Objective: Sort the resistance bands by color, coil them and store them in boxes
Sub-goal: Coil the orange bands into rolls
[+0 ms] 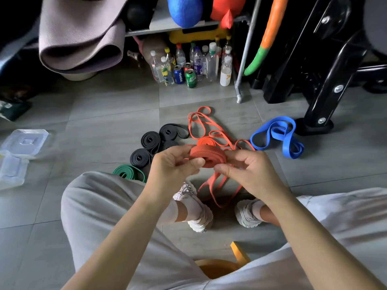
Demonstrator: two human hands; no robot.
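Note:
Both hands hold a partly coiled orange-red band [209, 154] above the floor. My left hand [173, 166] grips the coil's left side, thumb on its front. My right hand [245, 168] pinches the loose strip just below the coil; its tail [211, 185] hangs down between my shoes. Behind it lie a finished orange coil [206, 141] and loose orange bands [199, 120]. Several black coils [149, 140] sit to the left, a green coil [128, 171] by my left knee, and a loose blue band [278, 136] at the right.
Clear plastic boxes and a lid [23, 143] lie on the tiles at the far left. Bottles and cans [188, 63] stand at the back under a shelf. A black machine base [318, 114] stands at the right. A yellow stool [226, 264] is under me.

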